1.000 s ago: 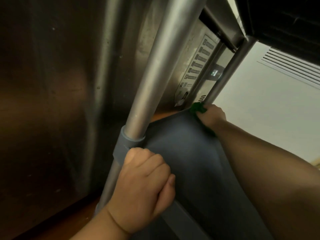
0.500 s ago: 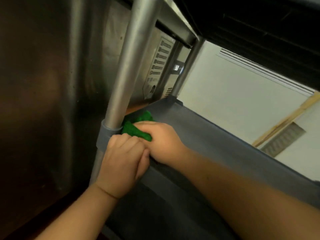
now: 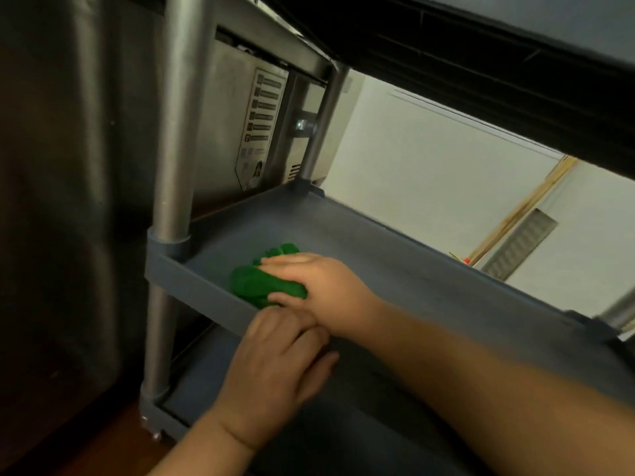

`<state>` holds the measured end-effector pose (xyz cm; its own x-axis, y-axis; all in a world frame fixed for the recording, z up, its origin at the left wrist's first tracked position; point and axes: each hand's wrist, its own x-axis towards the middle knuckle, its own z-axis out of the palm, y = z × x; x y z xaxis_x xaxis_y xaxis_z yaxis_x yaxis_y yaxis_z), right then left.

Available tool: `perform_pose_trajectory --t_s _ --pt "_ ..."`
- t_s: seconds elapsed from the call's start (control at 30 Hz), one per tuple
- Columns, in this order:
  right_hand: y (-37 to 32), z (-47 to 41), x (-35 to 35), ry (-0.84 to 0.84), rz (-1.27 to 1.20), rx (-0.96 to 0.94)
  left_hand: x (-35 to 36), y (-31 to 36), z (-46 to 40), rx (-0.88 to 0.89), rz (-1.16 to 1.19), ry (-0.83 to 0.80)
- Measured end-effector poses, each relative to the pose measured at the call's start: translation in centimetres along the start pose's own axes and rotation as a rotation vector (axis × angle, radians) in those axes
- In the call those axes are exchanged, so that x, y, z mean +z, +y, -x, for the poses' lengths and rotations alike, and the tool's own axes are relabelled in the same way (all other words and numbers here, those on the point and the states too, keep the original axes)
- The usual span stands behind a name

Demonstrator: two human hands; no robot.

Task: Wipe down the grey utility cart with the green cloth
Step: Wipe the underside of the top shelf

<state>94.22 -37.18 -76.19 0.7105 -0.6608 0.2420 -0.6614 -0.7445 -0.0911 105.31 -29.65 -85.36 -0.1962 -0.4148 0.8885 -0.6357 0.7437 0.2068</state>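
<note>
The grey utility cart's middle shelf (image 3: pixel 429 269) fills the centre of the head view, under the dark upper shelf (image 3: pixel 481 46). My right hand (image 3: pixel 319 286) grips the bunched green cloth (image 3: pixel 257 283) and presses it on the shelf floor near the front left corner. Just below it, my left hand (image 3: pixel 275 365) curls over the shelf's front rim, and my right wrist crosses above it. A metal corner post (image 3: pixel 175 132) rises at the left. The lower shelf (image 3: pixel 343 427) shows underneath.
A stainless steel appliance (image 3: pixel 68 166) stands close on the left, with a label panel (image 3: pixel 264 125) behind the post. Behind the cart are a white wall (image 3: pixel 429 187), a leaning wooden stick (image 3: pixel 522 207) and a vent grille (image 3: pixel 519 242). Wooden floor (image 3: pixel 86 441) lies at the bottom left.
My right hand has drawn the cloth from the far corner of the shelf to the near left part. My left hand has left the metal post and now holds the front rim.
</note>
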Motion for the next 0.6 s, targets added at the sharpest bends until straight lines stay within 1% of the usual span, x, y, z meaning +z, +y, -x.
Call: perform_pose_trajectory --t_s 0.07,0.13,0.23,0.3,0.37,0.43,0.53,0.6 --pt "1.0 2.5 -1.1 -0.017 -0.002 -0.024 0.1 -0.6 0.2 0.012 -0.023 -0.035" --pt "2.3 5.8 -2.2 -0.029 0.009 -0.001 -0.1 -1.2 0.2 0.010 -0.048 -0.046" --pt "2.8 9.9 -3.2 -0.048 0.054 0.047 0.6 0.4 0.2 -0.043 -0.033 0.034" --pt "1.8 10.9 -3.3 -0.067 0.061 0.039 1.8 2.4 0.3 -0.062 0.025 0.092" --pt "1.1 11.1 -3.1 -0.076 0.089 0.010 2.6 3.5 0.4 -0.099 0.102 0.108" --pt "1.2 11.3 -3.0 -0.082 0.105 -0.013 2.5 3.4 0.5 -0.102 0.108 0.080" --pt "2.2 11.1 -3.0 -0.054 0.067 -0.040 2.0 2.8 0.2 -0.051 0.000 -0.005" --pt "3.2 10.6 -2.9 -0.048 0.104 -0.068 1.9 2.8 -0.2 -0.039 -0.039 -0.030"
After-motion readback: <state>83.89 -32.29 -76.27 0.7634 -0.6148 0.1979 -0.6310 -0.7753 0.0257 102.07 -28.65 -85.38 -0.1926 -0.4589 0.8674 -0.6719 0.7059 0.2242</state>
